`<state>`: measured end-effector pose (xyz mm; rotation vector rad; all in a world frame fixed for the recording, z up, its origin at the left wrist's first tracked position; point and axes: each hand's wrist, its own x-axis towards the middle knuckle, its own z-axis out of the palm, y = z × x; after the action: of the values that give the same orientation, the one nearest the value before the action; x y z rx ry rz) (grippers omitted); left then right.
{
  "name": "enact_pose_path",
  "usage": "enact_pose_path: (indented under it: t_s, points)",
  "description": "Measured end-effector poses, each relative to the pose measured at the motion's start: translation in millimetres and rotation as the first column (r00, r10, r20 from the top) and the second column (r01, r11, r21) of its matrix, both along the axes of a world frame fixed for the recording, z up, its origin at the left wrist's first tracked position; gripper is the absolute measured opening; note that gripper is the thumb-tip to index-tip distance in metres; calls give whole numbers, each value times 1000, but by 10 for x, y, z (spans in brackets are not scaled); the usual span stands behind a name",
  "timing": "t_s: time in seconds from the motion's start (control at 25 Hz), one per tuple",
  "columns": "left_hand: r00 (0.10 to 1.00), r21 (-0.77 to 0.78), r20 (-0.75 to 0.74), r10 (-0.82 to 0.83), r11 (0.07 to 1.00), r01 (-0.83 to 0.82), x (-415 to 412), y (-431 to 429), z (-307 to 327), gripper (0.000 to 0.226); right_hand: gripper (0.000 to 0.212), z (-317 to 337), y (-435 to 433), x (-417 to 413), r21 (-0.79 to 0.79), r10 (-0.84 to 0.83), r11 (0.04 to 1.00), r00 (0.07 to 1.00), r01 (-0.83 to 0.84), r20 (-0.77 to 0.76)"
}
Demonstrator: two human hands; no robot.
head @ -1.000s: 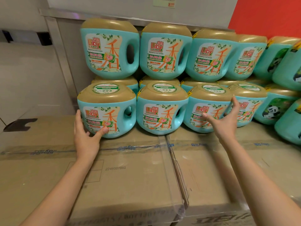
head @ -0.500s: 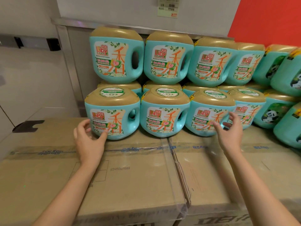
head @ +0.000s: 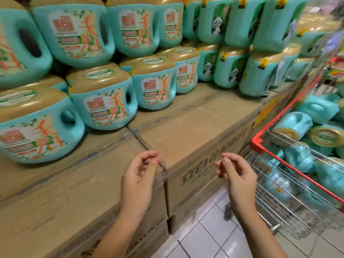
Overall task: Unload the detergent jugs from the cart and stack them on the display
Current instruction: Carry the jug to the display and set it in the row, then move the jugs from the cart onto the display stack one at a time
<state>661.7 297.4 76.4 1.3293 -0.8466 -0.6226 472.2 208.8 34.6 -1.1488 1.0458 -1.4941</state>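
Teal detergent jugs with gold caps stand stacked in two tiers on the display; the nearest front-row jug [head: 101,101] sits on sealed cardboard boxes [head: 186,135]. A wire cart with a red rim [head: 297,174] at the right holds several more teal jugs [head: 296,127] lying on their sides. My left hand [head: 138,177] hovers over the front edge of the boxes, fingers loosely curled, holding nothing. My right hand [head: 236,175] is beside it, just left of the cart, fingers also curled and empty.
Panda-labelled jugs [head: 230,69] fill the display's right end. White tiled floor [head: 202,235] lies between the boxes and the cart. A strip of bare box top runs in front of the front row of jugs.
Both hands have come away from the front-row jugs and pulled back toward me. The view has swung right, bringing the cart into sight.
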Motion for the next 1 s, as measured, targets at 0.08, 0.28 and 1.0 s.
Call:
enact_pose_path:
  t_s: [0.08,0.28,1.0]
  points:
    - [986,43,-27,-167,985,168,-403,-159,-77,20,19,-133,154,-435,53,-79,995,997,79,-3]
    - [916,136,-34,-401,906,401,-1422,-644,-359,19,22,-376,211,-1542,139,-253,955,965,261,-72]
    - [857,324,41,-513,818,475,-3401,-3883,-1000,15,16,-439,-2296,-3808,309,-269,878,910,366,-315]
